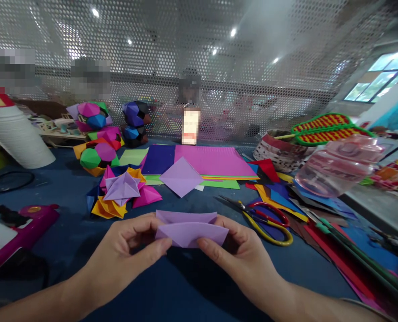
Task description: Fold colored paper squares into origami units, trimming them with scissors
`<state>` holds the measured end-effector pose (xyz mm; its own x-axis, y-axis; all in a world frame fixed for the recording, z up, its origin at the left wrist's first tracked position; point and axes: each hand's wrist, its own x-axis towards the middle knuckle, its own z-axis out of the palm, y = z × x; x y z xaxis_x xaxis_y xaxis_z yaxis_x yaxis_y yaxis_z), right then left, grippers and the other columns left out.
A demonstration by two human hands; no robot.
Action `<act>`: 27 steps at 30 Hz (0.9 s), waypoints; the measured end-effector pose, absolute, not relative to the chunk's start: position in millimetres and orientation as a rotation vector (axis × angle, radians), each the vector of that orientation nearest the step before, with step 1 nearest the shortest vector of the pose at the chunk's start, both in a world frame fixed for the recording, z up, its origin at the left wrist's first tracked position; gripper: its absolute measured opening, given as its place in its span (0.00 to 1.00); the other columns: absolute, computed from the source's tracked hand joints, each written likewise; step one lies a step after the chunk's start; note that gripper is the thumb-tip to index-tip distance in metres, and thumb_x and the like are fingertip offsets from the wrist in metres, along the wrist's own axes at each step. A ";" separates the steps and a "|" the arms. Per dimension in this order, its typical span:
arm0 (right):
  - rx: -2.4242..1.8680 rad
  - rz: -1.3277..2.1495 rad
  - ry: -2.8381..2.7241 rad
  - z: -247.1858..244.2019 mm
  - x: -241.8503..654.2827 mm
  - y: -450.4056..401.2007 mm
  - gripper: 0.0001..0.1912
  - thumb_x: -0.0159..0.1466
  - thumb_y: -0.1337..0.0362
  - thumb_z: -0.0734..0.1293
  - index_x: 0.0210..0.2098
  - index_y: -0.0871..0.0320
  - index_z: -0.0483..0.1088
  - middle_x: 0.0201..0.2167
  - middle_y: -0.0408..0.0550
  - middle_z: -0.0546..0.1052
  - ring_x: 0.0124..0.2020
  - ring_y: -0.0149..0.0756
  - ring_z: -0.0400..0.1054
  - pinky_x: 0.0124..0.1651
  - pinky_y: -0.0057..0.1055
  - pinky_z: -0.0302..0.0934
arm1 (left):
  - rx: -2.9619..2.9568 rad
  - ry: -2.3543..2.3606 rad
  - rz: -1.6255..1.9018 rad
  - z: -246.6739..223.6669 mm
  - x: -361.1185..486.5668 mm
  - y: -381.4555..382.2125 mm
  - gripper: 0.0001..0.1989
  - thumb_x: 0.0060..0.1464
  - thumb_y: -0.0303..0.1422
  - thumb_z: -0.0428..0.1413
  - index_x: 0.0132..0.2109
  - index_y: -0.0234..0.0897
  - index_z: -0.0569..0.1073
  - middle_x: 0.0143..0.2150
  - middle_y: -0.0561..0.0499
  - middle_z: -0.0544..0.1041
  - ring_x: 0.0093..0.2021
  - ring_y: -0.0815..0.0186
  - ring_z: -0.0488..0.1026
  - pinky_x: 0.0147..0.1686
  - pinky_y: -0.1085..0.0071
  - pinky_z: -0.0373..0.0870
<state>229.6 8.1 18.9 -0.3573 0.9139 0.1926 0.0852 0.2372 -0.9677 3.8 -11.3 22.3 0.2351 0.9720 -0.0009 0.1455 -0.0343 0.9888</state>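
A folded piece of light purple paper (192,235) is held up over the dark blue table, its two long flaps standing apart. My left hand (131,248) grips its left end between thumb and fingers. At the right end, my right hand (237,250) pinches it the same way, thumb on the near flap. Beyond the paper lies a flat light purple square (181,177), turned cornerwise. Left of that square sits a cluster of folded paper units (123,190) in purple, pink and yellow.
Scissors (266,219) with red and yellow handles lie at right, near coloured paper scraps (333,246) and a pink bottle (338,167). Paper stacks (215,161) lie behind. At left are folded paper balls (98,154), white cups (17,134) and a magenta tool (27,232).
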 end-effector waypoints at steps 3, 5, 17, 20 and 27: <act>-0.949 1.108 -1.716 19.6 229.5 7.8 0.13 0.62 0.62 0.72 0.24 0.57 0.66 0.24 0.38 0.69 0.26 0.27 0.60 0.30 0.22 0.58 | 1.384 1.139 0.985 24.6 6.1 -13.4 0.09 0.53 0.40 0.65 0.38 0.41 0.77 0.35 0.54 0.77 0.33 0.69 0.73 0.31 0.81 0.70; -0.971 1.072 -1.726 19.8 229.6 6.6 0.14 0.61 0.62 0.72 0.24 0.57 0.65 0.23 0.37 0.69 0.25 0.26 0.60 0.29 0.22 0.58 | 1.353 1.150 0.998 25.5 7.3 -13.8 0.11 0.52 0.40 0.66 0.39 0.40 0.76 0.36 0.53 0.77 0.33 0.69 0.74 0.32 0.80 0.72; -0.934 1.173 -1.583 12.8 229.8 5.0 0.13 0.61 0.57 0.73 0.34 0.54 0.66 0.30 0.40 0.75 0.31 0.29 0.69 0.33 0.23 0.66 | 1.276 1.188 1.065 23.5 9.1 -13.0 0.13 0.52 0.41 0.66 0.32 0.36 0.74 0.41 0.52 0.76 0.33 0.69 0.75 0.34 0.76 0.79; -0.880 1.321 -1.454 12.2 228.2 3.7 0.18 0.61 0.59 0.74 0.44 0.50 0.61 0.30 0.38 0.76 0.30 0.29 0.72 0.33 0.23 0.69 | 1.306 1.202 1.075 23.1 8.2 -12.7 0.13 0.52 0.42 0.66 0.33 0.37 0.75 0.36 0.52 0.76 0.32 0.69 0.74 0.32 0.77 0.79; -0.865 1.424 -1.536 15.3 230.0 8.2 0.16 0.59 0.60 0.75 0.46 0.53 0.73 0.36 0.44 0.81 0.35 0.32 0.76 0.37 0.24 0.72 | 1.291 1.223 1.070 22.2 5.8 -12.8 0.13 0.52 0.42 0.66 0.35 0.38 0.75 0.32 0.54 0.76 0.32 0.69 0.75 0.31 0.79 0.78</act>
